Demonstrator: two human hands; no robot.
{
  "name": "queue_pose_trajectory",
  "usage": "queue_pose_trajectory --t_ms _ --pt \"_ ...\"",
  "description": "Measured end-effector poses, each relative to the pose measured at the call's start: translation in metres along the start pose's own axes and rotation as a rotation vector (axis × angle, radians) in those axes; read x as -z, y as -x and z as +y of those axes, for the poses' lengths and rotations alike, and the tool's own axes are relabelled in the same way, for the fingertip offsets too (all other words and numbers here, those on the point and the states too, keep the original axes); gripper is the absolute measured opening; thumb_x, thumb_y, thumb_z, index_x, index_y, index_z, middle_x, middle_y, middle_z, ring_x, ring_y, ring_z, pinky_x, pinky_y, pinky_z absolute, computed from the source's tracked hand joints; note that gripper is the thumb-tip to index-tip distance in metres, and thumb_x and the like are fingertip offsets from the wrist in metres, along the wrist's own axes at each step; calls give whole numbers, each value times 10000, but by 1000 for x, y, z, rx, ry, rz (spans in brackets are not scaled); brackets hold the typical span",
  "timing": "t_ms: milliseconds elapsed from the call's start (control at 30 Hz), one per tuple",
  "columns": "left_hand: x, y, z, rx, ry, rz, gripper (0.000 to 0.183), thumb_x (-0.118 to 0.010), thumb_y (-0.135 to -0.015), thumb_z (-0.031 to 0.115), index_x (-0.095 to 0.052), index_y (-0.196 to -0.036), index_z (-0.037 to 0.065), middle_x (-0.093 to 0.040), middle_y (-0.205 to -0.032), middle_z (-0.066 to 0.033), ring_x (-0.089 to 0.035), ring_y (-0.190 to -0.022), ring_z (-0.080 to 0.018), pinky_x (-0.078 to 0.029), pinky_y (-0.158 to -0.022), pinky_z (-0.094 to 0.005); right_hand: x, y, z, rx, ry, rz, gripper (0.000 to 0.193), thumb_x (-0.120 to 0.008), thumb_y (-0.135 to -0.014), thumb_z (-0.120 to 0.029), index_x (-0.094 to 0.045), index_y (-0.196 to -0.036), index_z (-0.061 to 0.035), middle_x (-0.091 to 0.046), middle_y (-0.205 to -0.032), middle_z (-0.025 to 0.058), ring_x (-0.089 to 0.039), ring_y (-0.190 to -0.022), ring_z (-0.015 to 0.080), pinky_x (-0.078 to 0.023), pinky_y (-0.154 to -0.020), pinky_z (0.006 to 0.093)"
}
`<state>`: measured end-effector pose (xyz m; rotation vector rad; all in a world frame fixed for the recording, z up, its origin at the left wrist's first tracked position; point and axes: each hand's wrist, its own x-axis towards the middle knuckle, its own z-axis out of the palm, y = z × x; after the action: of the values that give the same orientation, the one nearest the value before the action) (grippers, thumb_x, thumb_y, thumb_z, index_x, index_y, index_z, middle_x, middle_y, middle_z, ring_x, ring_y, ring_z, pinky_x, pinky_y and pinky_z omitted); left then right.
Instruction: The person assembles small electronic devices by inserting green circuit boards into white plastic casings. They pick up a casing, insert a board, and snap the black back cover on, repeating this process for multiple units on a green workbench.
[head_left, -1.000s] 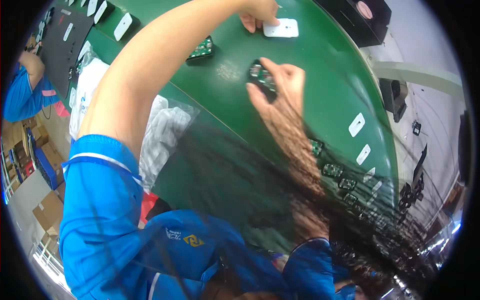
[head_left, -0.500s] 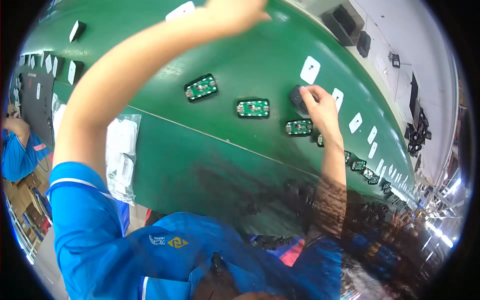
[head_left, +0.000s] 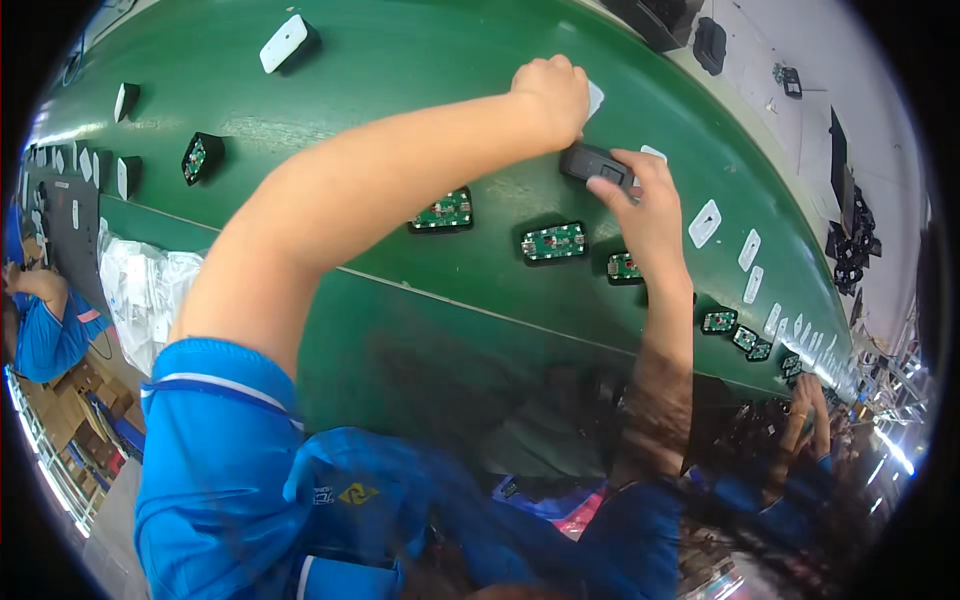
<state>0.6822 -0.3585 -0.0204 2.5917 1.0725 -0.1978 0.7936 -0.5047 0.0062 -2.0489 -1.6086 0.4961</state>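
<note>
My right hand (head_left: 645, 190) grips a dark grey plastic housing (head_left: 597, 166) by its right end, thumb on the near side and fingers on the far side. My left hand (head_left: 552, 98) is closed, its back toward me, just above the housing's left end. Its fingertips are hidden, so what it holds cannot be seen. A white cover plate (head_left: 595, 98) shows partly beside that hand. Below my hands, black cases with green circuit boards (head_left: 553, 242) lie in a row. One such case (head_left: 441, 210) is partly covered by my left forearm, another (head_left: 624, 267) by my right wrist.
White cover plates (head_left: 705, 223) run down the right side of the green work surface (head_left: 480, 320). Assembled cases (head_left: 285, 44) and a circuit-board case (head_left: 200, 158) stand at left, near plastic-bagged white parts (head_left: 150, 285). Other people's hands show at far left and lower right.
My left hand has come down and right to beside the housing. The housing in my right hand has risen slightly and turned. Nearby boards and plates appear shifted in view.
</note>
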Motion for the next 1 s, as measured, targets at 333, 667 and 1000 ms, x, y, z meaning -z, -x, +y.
queue_pose_trajectory --t_ms 333,667,1000 --pt "23 6 -49 -314 -157 -44 538 -743 -732 161 -486 -1196 68 -499 -1142 -192 -515 -1094 -328 -505 -862 -406 4 1 -13 133 95 -42 356 -694 -782 -126 -588 -1111 -43 -603 -1056 121 -578 -967 307 -474 -835 385" --pt "10 27 -97 -555 283 228 602 -508 -822 -36 -428 -1375 188 -407 -1433 13 -414 -1291 -214 -416 -966 -398 -25 -59 -28 237 118 34 321 -677 -796 -130 -617 -1094 -28 -615 -1073 116 -576 -1000 295 -469 -868 376" --pt "-3 35 -106 -561 56 171 536 -410 -883 18 -432 -1385 203 -405 -1446 53 -392 -1319 -165 -358 -1030 -407 -37 -67 -27 301 279 -20 334 -660 -804 -137 -604 -1114 -28 -599 -1043 101 -565 -961 287 -476 -833 374"
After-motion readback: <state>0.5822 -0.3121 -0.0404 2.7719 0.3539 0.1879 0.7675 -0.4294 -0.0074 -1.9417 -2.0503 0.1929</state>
